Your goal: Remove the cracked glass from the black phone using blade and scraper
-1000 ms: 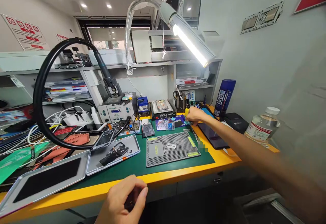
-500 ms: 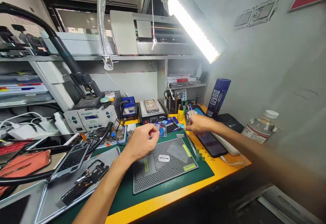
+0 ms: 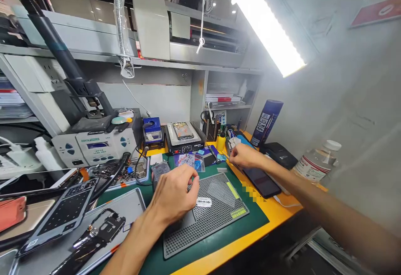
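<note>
Head view. Blade (image 3: pixel 204 202) flat on the grey mat (image 3: pixel 219 220), long axis left to right, just beside the left hand's fingers. Mat's long axis likewise across, right end slightly farther off. Phone (image 3: pixel 265 184) to the right, screen up, slanting from far left to near right.

Surface: yellow-edged table (image 3: pixel 275 216), green sheet (image 3: pixel 219 248) under mat; tray (image 3: pixel 133 202) of parts at left. Shelf (image 3: pixel 156 63) behind, lit lamp (image 3: pixel 269 24) overhead, pale wall (image 3: pixel 354 112) at right.

Left hand (image 3: pixel 177 189) over the mat, fingers curled, thumb close to index; contents hidden. Right hand (image 3: pixel 246 157) near phone's far end, fingertips pinched together; cannot tell what, if anything, they grip.
</note>
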### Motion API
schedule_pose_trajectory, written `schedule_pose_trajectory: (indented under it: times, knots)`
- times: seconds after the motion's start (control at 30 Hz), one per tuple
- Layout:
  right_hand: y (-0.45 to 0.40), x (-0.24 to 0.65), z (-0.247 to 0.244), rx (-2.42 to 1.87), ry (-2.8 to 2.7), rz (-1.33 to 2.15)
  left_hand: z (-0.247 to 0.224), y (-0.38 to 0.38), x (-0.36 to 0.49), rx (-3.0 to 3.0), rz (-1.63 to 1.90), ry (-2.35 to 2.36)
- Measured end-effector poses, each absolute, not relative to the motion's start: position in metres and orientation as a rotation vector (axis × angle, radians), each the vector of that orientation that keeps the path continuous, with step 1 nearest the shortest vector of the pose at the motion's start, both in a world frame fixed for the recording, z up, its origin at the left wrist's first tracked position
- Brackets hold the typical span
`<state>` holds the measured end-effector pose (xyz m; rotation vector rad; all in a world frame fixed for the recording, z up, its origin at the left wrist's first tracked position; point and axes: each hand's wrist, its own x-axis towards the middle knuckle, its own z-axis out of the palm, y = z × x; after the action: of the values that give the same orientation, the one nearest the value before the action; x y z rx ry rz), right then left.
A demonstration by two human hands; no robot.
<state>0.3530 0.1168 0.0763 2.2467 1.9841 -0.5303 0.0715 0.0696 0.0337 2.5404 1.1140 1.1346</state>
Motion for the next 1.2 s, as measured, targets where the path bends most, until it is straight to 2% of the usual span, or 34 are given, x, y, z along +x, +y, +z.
schedule_pose_trajectory:
  times: [0.23,0.4,0.77,1.2]
  knots:
    - [0.146,0.32,0.065,2.353,2.168,-0.191,0.032,0.071,0.071,2.661,1.043,1.156]
    - [0.14,0.32,0.065,2.455,2.314,-0.099,0.033,0.075,0.066,2.671,0.931,1.252]
    - [0.117,0.301,0.047,2.605,2.558,-0.261,0.036,0.079,0.061,2.606,0.727,1.405]
    - [0.11,0.3,0.05,2.568,2.6,-0.438,0.038,0.084,0.057,2.534,0.703,1.536]
